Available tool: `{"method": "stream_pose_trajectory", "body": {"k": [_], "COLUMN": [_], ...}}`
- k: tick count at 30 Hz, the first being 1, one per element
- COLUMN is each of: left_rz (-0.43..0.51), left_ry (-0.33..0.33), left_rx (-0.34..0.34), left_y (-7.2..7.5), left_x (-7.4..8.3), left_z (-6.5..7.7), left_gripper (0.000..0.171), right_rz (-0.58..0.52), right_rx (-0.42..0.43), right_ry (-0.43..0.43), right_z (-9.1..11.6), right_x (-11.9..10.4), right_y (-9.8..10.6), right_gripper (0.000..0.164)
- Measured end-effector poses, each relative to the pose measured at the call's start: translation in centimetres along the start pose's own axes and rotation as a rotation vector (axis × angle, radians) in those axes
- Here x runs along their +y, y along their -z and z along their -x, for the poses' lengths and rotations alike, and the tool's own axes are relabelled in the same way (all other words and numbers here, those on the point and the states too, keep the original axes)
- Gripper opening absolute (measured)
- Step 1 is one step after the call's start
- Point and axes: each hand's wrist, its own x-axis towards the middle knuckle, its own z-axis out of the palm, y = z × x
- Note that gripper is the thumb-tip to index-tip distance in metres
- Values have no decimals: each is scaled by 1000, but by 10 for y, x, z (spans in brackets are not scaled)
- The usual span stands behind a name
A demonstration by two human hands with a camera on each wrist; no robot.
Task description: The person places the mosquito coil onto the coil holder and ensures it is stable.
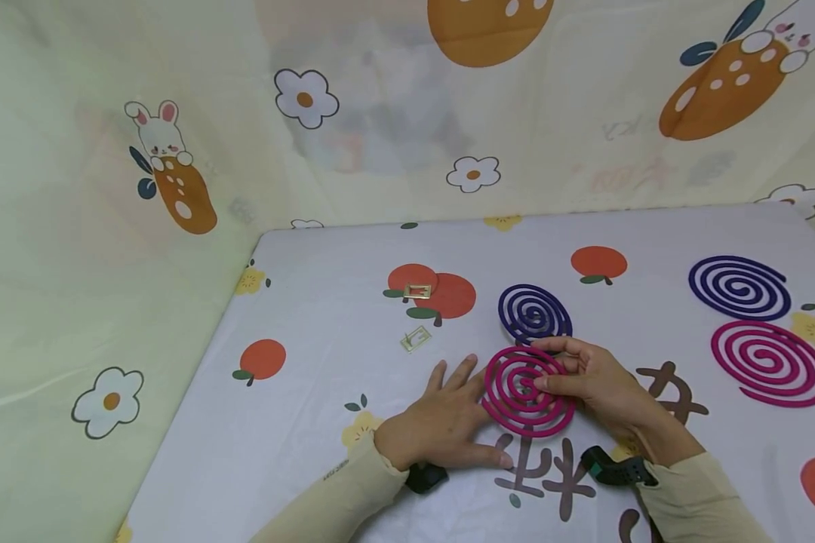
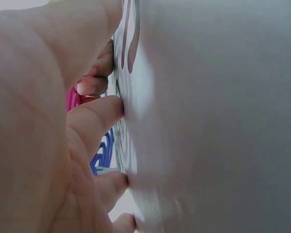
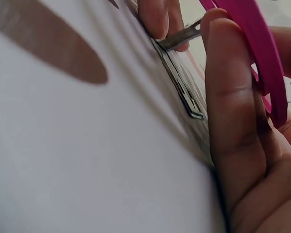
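My right hand (image 1: 601, 385) pinches a pink mosquito coil (image 1: 494, 407) between thumb and fingers, tilted above the table. In the right wrist view, a flat metal coil stand (image 3: 186, 94) lies under the pink coil, its prong sticking up toward it. Fingertips (image 3: 155, 19) touch or nearly touch that stand. My left hand (image 1: 441, 426) rests on the table with fingers spread, some partly hidden behind the pink coil. Just beyond sits a dark blue mosquito coil (image 1: 516, 313), tilted and raised; what props it is mostly hidden.
Two small gold metal stands (image 1: 417, 291) lie to the left, at the back. Another blue coil (image 1: 740, 288) and another pink coil (image 1: 770, 364) lie flat at the right. A printed cloth (image 1: 326, 286) covers the table, and a patterned curtain (image 1: 380, 166) hangs behind it.
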Motion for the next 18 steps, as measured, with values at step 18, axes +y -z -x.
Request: {"method": "stream_pose_trajectory", "body": {"k": [18], "left_rz": [-4], "left_ry": [4], "left_rx": [-9], "left_y": [1], "left_x": [0], "left_z": [0], "left_gripper": [82], "right_rz": [10], "right_rx": [37], "right_ry": [20], "right_z": [0], "right_x": [0], "right_y": [-3], "right_gripper": [67]}}
